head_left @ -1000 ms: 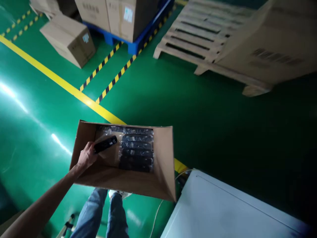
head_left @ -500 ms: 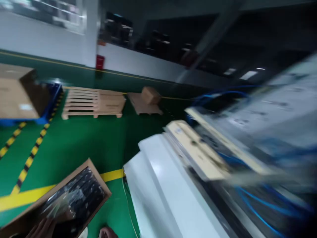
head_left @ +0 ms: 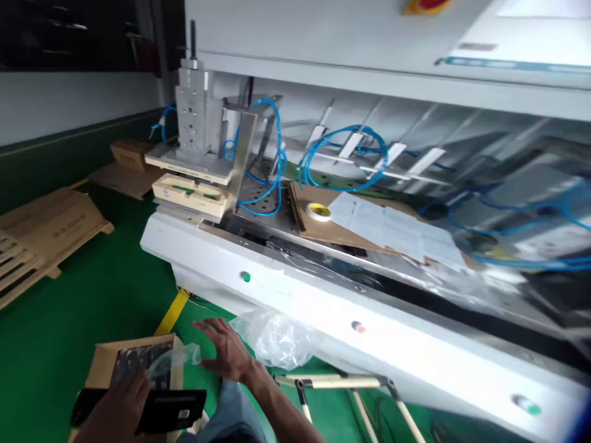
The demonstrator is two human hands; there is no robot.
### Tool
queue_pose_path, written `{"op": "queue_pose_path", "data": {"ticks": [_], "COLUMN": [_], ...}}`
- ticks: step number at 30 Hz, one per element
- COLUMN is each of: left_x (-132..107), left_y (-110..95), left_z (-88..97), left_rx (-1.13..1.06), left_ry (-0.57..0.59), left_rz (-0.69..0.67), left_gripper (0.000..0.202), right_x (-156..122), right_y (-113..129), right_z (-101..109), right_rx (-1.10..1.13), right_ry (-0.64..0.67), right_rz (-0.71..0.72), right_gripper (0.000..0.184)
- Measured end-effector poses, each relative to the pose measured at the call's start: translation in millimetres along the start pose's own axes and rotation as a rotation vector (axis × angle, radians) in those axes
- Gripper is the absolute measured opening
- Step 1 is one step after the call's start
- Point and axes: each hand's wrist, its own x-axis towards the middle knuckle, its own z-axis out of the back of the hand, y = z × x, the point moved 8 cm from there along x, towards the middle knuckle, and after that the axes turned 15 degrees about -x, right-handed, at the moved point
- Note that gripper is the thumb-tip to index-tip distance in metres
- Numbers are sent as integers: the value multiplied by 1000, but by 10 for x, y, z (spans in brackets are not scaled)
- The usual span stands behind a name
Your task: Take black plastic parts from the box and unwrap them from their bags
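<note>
My left hand (head_left: 120,407) grips a flat black device (head_left: 159,411) at the bottom left, just over an open cardboard box (head_left: 102,368) with more wrapped black devices in it. A clear plastic wrapper (head_left: 178,359) hangs at the device's upper end. To its right, my right hand (head_left: 227,352) is spread open, fingers pointing at that wrapper; whether they touch it is unclear. A crumpled clear plastic bag (head_left: 277,337) lies right beside that hand, against the white machine front.
A long white machine (head_left: 295,295) with a green button (head_left: 246,278), blue hoses and a press fixture (head_left: 198,166) fills the right. On it lie a cardboard sheet (head_left: 332,231), a tape roll (head_left: 318,212) and papers. Wooden pallets (head_left: 32,240) stand left on the green floor.
My view swung up from the box on the floor to the machine. The left hand lifted a black device out of the box, and the right hand has come into view.
</note>
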Motion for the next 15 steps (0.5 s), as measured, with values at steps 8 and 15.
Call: {"op": "queue_pose_path", "data": {"ticks": [8, 15], "left_x": [279, 334], "left_y": [-550, -737], "left_z": [606, 706], "left_rx": [-3, -77], "left_ry": [-91, -22], "left_rz": [-248, -254], "left_gripper": [62, 49], "right_x": [-457, -624], "right_y": [-155, -278], "right_z": [456, 557], "right_rx": [50, 239], "right_ry": [-262, -281], "right_rz": [2, -85], "right_gripper": [31, 26]}}
